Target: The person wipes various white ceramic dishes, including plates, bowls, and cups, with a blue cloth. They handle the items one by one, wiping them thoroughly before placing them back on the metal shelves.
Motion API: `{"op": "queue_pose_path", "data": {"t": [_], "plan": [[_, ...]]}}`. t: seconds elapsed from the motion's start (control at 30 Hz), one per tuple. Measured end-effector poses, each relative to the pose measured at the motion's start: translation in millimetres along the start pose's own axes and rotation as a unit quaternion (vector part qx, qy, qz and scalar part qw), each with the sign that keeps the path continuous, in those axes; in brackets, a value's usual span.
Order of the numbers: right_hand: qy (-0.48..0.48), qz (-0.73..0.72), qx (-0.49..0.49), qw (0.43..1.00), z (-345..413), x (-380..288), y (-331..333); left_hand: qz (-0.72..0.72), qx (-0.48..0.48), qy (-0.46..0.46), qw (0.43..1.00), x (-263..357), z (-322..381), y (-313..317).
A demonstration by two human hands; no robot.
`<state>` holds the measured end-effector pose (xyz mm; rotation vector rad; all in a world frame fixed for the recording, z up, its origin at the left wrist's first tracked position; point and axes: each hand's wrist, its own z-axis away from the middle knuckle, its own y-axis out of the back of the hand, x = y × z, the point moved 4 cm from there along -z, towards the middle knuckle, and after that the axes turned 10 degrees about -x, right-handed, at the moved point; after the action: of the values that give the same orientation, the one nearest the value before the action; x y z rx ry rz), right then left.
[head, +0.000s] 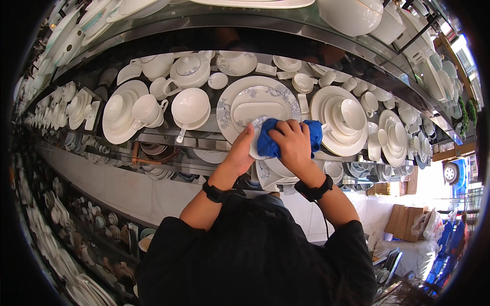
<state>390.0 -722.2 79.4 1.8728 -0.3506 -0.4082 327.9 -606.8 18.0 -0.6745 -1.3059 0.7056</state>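
Observation:
My left hand grips the left edge of a small white plate with a blue floral pattern, its thumb up along the rim. Bunched in my right hand is a blue cloth, pressed over the right part of that plate and hiding much of it. Just beyond lies a large round plate with blue flowers, bearing a smaller patterned plate and an oval white dish. A white label shows beside the cloth's right edge.
Dark glass shelving carries a white teapot, a two-handled bowl with a spoon, and stacked gold-rimmed plates close on the right. An upper shelf edge overhangs the far side. Cardboard stands on the floor at right.

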Motion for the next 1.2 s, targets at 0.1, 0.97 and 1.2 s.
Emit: {"op": "queue_pose_path", "data": {"t": [0.1, 0.97, 1.2], "plan": [[-0.021, -0.025, 0.018, 0.999, -8.3, -12.8, 4.9, 0.046, 0.020, 0.034, 0.998, -13.7, -3.2, 8.2], [-0.165, -0.642, 0.009, 0.749, 19.5, 12.8, 0.1, -0.427, 0.098, -0.201, 0.876, 12.0, 19.1, 6.5], [-0.276, -0.563, 0.084, 0.774, 32.1, 20.9, -36.6, -0.390, 0.153, -0.251, 0.872, -14.4, 12.5, 27.4]]}}
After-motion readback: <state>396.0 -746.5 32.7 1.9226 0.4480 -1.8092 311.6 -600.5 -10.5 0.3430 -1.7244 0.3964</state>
